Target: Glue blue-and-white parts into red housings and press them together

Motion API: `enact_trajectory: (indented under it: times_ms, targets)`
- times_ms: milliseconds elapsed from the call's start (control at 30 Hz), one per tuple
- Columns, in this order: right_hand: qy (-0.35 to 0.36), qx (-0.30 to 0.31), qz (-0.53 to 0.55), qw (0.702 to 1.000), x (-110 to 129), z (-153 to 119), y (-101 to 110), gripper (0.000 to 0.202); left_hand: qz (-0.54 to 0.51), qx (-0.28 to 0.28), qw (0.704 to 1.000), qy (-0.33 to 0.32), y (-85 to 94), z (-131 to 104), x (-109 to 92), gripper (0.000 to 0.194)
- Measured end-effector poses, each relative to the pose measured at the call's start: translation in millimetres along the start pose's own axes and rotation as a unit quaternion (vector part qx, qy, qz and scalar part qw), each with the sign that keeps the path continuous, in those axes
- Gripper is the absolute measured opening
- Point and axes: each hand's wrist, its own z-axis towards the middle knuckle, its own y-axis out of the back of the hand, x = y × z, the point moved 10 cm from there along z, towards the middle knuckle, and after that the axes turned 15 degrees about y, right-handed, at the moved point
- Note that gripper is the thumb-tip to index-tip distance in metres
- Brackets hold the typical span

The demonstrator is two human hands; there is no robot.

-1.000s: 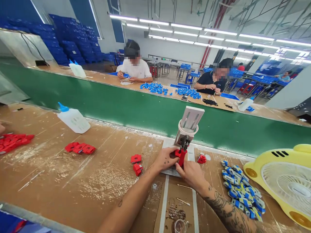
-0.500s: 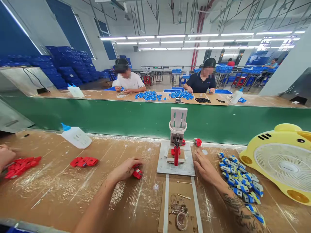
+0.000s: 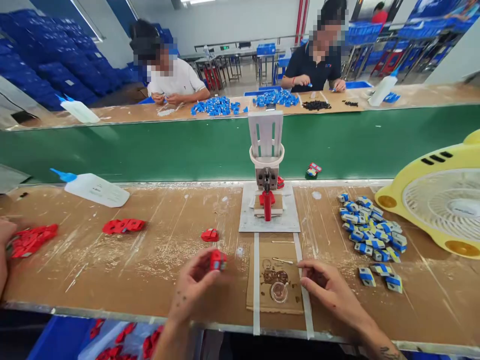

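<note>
– Below the table [image 3: 131, 280], lower left: what's in the blue bin [image 3: 48, 340]?
– Red parts [image 3: 112, 352] on a clear plastic liner [image 3: 88, 345]. Bin is cut off at the bottom; left forearm covers some of it.
– Other containers?
– Clear cup [image 3: 278, 301] on the cardboard sheet [image 3: 253, 300], a pale stick at its rim. Contents too small to make out. Translucent bottle [image 3: 99, 190] with blue nozzle lies on its side, far left; can't read the fill level.
– What else is obscured?
– Red handle [image 3: 267, 207] of the clamp fixture [image 3: 266, 160] hides most of a red piece [image 3: 261, 199] behind it. Yellow fan [image 3: 397, 195] runs off the right edge.
– And the hands?
– Left hand [image 3: 191, 282] has a red block [image 3: 218, 260] pinched between thumb and fingers, out at the tips, over the table, left of the cardboard sheet. Motion blur there. Second red block [image 3: 210, 235] lies just beyond.
– Right?
– Right hand [image 3: 330, 290] is released, thumb and forefinger apart, near a swab [image 3: 283, 260]. Palm side hidden.
</note>
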Motion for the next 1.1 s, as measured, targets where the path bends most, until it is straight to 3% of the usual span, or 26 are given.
enact_trajectory:
  times_ms: [133,267,400,467,533,633,767,933,1100]
  targets:
    - [0.048,0.045,-0.034,0.997,7,3,-25,0.027,0.032,0.073,0.997,-0.008,-63.7,-29,23,0.041]
    - [0.142,0.085,-0.090,0.982,31,9,-33,0.023,0.116,0.081,0.987,-0.078,-89.7,-42,6,0.034]
    - [0.177,0.099,-0.135,0.970,40,11,-34,0.020,0.170,0.061,0.966,-0.183,-95.0,-55,-26,0.035]
    - [0.203,0.104,-0.142,0.963,45,10,-37,0.024,0.163,0.053,0.966,-0.192,-94.5,-57,-30,0.036]
    - [0.223,0.101,-0.143,0.959,51,10,-38,0.031,0.125,0.058,0.978,-0.157,-93.4,-54,-22,0.033]
    - [0.235,0.077,-0.138,0.959,59,10,-32,0.035,-0.001,0.098,0.994,-0.054,-92.4,-44,2,0.032]
    - [0.240,0.030,-0.114,0.964,66,9,-19,0.032,-0.101,0.134,0.985,0.035,-93.7,-40,20,0.039]
    - [0.228,-0.053,-0.049,0.971,71,7,3,0.026,-0.077,0.137,0.987,0.038,-96.1,-45,16,0.039]
    - [0.188,-0.145,0.054,0.970,67,6,15,0.031,-0.091,0.129,0.987,-0.020,-103.3,-51,14,0.039]
